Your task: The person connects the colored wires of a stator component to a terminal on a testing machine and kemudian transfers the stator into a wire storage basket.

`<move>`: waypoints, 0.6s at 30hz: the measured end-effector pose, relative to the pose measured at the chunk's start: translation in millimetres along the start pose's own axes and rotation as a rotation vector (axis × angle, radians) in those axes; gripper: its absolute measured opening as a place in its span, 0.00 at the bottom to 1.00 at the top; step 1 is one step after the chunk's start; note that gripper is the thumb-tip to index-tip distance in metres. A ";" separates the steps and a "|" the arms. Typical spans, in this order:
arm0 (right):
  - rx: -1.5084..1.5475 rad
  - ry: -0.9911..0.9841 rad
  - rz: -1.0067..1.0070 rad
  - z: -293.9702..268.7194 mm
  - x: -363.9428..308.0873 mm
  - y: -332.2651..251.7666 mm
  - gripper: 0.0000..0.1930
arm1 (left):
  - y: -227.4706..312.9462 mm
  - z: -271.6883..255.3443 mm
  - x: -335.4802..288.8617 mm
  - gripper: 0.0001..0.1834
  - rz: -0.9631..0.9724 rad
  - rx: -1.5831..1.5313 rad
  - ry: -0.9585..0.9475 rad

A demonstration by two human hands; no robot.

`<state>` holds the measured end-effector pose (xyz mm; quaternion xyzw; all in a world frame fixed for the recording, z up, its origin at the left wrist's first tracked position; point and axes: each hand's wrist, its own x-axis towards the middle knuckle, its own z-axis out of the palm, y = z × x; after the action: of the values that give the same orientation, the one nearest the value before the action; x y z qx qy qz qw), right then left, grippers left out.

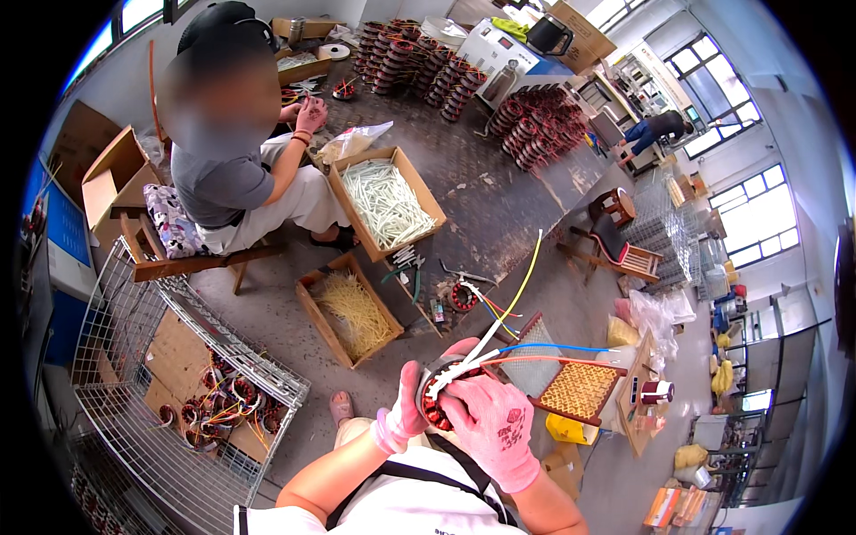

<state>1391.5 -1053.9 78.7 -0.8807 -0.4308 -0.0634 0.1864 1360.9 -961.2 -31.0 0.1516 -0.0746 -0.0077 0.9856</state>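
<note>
Held in front of my body is a ring-shaped motor stator (434,414) with reddish copper windings and white cord along its upper edge. My left hand (407,408), in a pink glove, grips its left side. Over its right side my right hand (492,426), gloved in pink too, bends its fingers onto the windings; the fingertips are partly hidden. White sleeves (486,342) rise from the stator, and out of them run a yellow wire (530,275), a blue wire (560,346) and an orange wire (553,359).
Another stator (464,296) lies on the dark worktable (526,209) beside pliers (416,278). White sleeves fill one carton (428,205); yellowish ones fill a lower box (308,299). A wire cage (294,383) with stators stands left. A seated person (223,169) works across; stacked stators (539,129) stand behind.
</note>
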 end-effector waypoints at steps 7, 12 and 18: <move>-0.074 -0.038 0.053 -22.0 5.9 -15.7 0.08 | 11.4 6.4 -2.7 0.56 -0.028 -0.050 0.006; -0.216 -0.088 -0.107 -37.5 27.0 -15.9 0.09 | 1.7 4.9 -4.0 0.53 -0.098 -0.255 0.045; -0.591 -0.219 -0.405 -71.9 79.3 -18.8 0.09 | 4.0 15.6 -0.7 0.52 -0.320 -0.615 -0.059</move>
<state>1429.5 -1012.6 171.8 -0.7949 -0.5769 -0.1258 -0.1395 1357.8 -962.0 -15.2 -0.1429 -0.0725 -0.1889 0.9688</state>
